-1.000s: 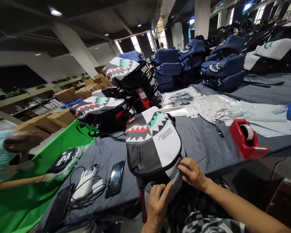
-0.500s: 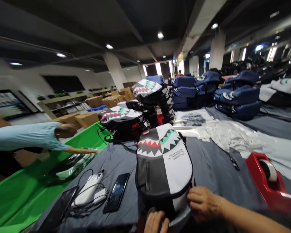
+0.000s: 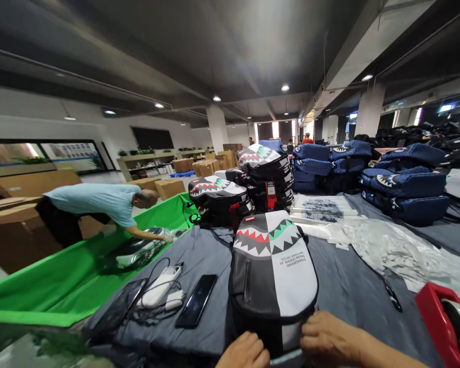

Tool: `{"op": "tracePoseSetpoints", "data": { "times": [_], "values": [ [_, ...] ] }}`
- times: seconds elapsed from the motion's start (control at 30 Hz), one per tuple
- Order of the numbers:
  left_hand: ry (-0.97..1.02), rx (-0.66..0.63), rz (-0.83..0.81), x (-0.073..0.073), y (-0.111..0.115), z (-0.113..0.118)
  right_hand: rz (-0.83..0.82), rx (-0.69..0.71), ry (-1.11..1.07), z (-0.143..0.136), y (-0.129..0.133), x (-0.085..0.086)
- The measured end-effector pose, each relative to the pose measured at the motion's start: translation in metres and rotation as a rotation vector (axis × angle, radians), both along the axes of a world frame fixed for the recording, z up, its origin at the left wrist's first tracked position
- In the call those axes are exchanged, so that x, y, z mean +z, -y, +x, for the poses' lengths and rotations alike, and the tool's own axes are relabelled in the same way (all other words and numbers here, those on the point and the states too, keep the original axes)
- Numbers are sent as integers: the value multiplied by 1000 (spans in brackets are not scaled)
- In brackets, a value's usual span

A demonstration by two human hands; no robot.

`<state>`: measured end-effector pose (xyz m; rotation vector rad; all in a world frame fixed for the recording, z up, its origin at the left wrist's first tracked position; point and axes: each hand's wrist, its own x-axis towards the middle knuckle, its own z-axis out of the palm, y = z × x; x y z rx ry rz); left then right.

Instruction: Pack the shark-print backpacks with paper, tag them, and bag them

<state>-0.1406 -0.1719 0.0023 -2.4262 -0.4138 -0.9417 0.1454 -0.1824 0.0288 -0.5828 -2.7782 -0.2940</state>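
Note:
A backpack [image 3: 294, 286], half dark grey and half white with a shark-mouth print, lies front side up on the table before me. My right hand [image 3: 327, 335] has its fingers curled against the near right edge of the bag. At the near left corner is my left hand [image 3: 245, 351], its fingers bent and closed on the bag's lower edge. The fingertips of both hands are partly hidden against the bag. Left of the bag lie a black phone [image 3: 197, 301] and a white charger [image 3: 161, 286] with tangled cables.
Stacked shark-print backpacks [image 3: 222, 191] and blue backpacks [image 3: 410, 186] stand behind. Clear plastic bags [image 3: 387, 240] lie to the right, near a red tape dispenser [image 3: 437, 312]. At left, a co-worker [image 3: 95, 199] leans over a green fabric-lined bin [image 3: 61, 294] holding wrapped goods.
My view has swung left and up, so things appear farther right and lower. My left hand's fingers are now closed together. The co-worker still reaches over the green bin.

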Motion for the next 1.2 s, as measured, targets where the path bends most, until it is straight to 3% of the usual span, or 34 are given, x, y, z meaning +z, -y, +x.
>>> {"op": "tracePoseSetpoints", "data": {
  "times": [0.07,0.2,0.27,0.37,0.5,0.67,0.73,0.87,0.97,1.1,1.2],
  "values": [
    [-67,18,-138,31,4,-1,-35,-18,7,1,-2,18],
    [-209,122,-425,101,6,0,-81,-98,-72,4,-10,76],
    [-218,145,-489,130,6,5,-57,-127,-103,4,-14,102],
    [-218,181,-389,160,8,17,35,-138,-137,4,-17,129],
    [-142,240,-114,184,1,30,188,-98,-274,-2,-16,153],
    [187,238,169,192,-13,39,381,-90,-453,-13,-13,163],
    [234,250,170,192,-11,42,439,-64,-486,-12,-16,162],
    [-36,199,-114,196,5,35,471,-125,-586,-5,-21,156],
    [-288,139,-122,196,10,21,419,-51,-528,-5,-17,145],
    [-185,121,81,176,-2,14,337,-5,-381,-6,-11,125],
    [-85,163,121,157,-4,22,313,71,-383,3,-14,119]
  ]
}}
